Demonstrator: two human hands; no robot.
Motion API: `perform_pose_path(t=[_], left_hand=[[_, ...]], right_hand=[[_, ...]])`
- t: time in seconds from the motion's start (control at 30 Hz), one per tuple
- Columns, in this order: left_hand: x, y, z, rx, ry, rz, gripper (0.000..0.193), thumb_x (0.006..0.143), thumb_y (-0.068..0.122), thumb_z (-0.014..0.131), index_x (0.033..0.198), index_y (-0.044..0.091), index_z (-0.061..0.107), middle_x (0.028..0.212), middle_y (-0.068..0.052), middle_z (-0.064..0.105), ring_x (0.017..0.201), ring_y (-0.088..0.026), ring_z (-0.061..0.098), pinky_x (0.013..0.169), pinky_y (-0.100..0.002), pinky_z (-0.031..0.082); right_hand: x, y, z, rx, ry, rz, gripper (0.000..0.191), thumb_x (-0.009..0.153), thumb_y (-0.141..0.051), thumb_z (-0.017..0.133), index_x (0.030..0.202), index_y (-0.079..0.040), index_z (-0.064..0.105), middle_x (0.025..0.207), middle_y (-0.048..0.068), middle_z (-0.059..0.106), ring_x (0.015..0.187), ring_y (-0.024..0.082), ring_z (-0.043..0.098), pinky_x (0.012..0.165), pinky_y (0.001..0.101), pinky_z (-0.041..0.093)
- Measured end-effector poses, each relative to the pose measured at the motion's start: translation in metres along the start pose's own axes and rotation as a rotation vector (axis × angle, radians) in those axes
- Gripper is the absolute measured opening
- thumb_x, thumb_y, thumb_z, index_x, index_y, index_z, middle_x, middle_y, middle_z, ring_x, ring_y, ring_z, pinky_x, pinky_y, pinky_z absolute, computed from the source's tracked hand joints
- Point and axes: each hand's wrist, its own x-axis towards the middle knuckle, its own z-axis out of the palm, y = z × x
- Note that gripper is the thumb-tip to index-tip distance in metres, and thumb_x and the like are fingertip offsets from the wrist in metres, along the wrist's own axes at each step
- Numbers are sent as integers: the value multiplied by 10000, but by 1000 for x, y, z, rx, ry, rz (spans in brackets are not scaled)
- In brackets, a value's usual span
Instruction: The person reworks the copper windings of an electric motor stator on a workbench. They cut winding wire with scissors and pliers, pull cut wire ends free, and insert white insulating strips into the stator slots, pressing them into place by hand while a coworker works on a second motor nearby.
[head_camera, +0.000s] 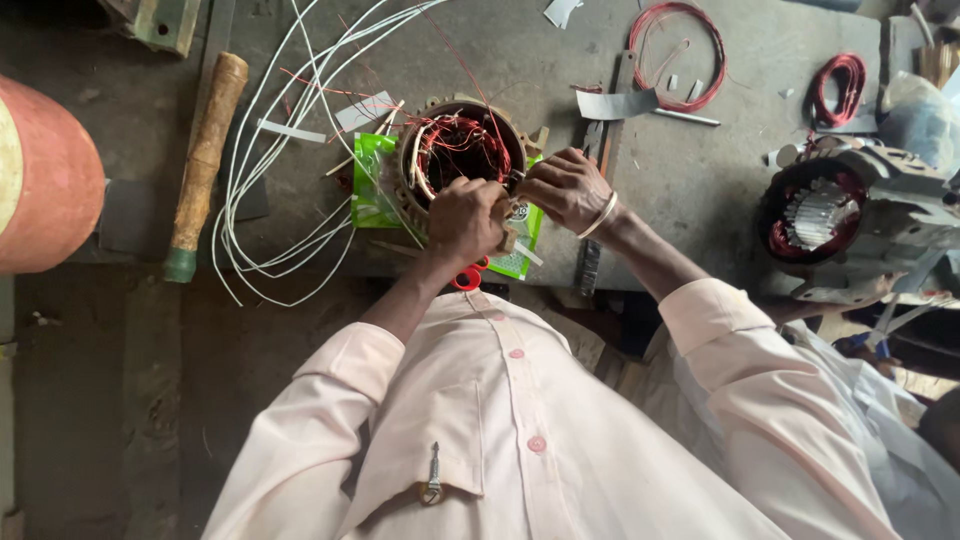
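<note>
Both hands grip the motor stator (462, 150): left hand (465, 220) clenched on its near rim, steadying it, right hand (565, 187) pinching wire beside it.

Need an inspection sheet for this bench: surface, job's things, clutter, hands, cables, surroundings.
Surface: grey worktable, dusty, scuffed.
Job's things: round stator with red copper windings, resting on a green packet.
Clutter: wooden-handled tool, paper scraps, red wire coils.
Hands: left hand and right hand both at the stator's near rim; what the fingers pinch is hidden.
Cables: loose white wires looped left of the stator.
Surroundings: second motor housing at right, red cylinder at left.
</note>
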Motion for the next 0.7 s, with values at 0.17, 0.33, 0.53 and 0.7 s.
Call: perform_pose_path(t=[0.17,0.33,0.53,0.7], left_hand=[[-4,-5,7,-178,54,-84,99,871,202,708,855,105,727,866,-79,746,783,-335,643,753,-462,518],[-10,-13,11,-174,11,-126,180,888,268,750,923,92,762,908,-105,754,834,-358,669,763,-469,519],[-12,-29,-1,-264,-112,-93,175,885,251,747,1008,134,793,976,-89,765,903,-313,728,806,-422,563],[-4,-23,-6,-241,-167,-159,168,849,303,788,967,184,800,911,-66,763,840,-285,740,739,-408,573]], right_hand=[[1,-2,4,110,79,44,143,928,-160,762,1051,-112,705,935,31,657,884,240,654,866,401,474],[0,-3,4,116,32,25,232,882,-126,766,1113,-152,762,955,43,658,933,266,631,822,401,462],[0,11,15,285,-104,121,133,913,-200,752,1012,-112,748,942,90,641,936,287,593,862,442,462],[-6,28,39,423,-179,217,165,933,-216,720,983,-59,733,921,124,626,992,327,598,931,475,449]])
